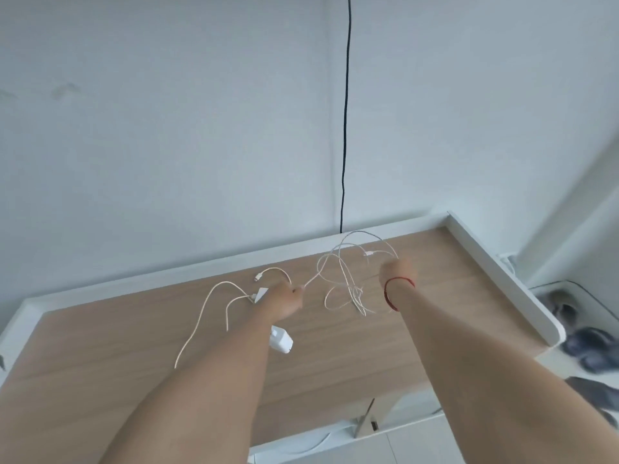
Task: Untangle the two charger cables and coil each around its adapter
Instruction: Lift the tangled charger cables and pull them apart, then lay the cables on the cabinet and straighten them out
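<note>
Both bare forearms reach out over a wooden tabletop with a raised white rim along its far and right edges. The left hand is closed in a pinch on a white cable strand that runs up and to the right from its fingertips into the tangled cable loops. The right hand, a red string bracelet on its wrist, is raised at the right side of the tangle; its fingers are turned away and blurred, so its grip cannot be told, though loops rise around it. The tangle lies partly lifted between the two hands, its knot near the right wrist. One white adapter rests on the table just beside the left forearm. A second white adapter shows partly behind the left wrist, with a cream cable trailing left across the table and a connector end lying free. A black cord hangs down the wall behind
</note>
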### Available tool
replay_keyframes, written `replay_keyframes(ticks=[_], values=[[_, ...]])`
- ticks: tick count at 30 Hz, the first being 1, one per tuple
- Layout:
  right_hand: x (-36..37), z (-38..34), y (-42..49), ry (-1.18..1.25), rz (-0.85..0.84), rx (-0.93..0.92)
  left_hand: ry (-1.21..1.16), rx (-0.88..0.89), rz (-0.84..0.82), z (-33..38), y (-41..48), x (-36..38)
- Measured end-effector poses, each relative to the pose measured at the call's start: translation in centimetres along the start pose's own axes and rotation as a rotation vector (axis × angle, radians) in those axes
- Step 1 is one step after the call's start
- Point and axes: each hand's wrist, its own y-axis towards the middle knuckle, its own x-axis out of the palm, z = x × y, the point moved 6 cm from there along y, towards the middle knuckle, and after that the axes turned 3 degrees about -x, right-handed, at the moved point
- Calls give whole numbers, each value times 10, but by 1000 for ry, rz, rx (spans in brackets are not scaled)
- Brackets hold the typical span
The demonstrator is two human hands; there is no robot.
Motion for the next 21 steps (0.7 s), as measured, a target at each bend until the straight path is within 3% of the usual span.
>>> replay_keyframes(ticks=[4,7,10,13,15,17,19,21], values=[[-24,42,15,183,203,249,3,-42,-42,-15,8,27],[-18,60,25,205,157,241,-20,-36,-35,-15,13,38],[-13,61,21,-93,260,217,-43,-15,-34,-5,16,44],[3,27,8,-374,256,-52,-48,-8,-31,2,21,49],[22,10,8,-447,168,-292,-63,14,-26,4,22,51],[45,-3,3,-336,-16,-436,-89,31,-41,6,22,53],[65,-17,-7,-101,-225,-409,-112,38,-55,7,22,52],[79,-23,-15,144,-374,-271,-123,60,-59,8,24,49]])
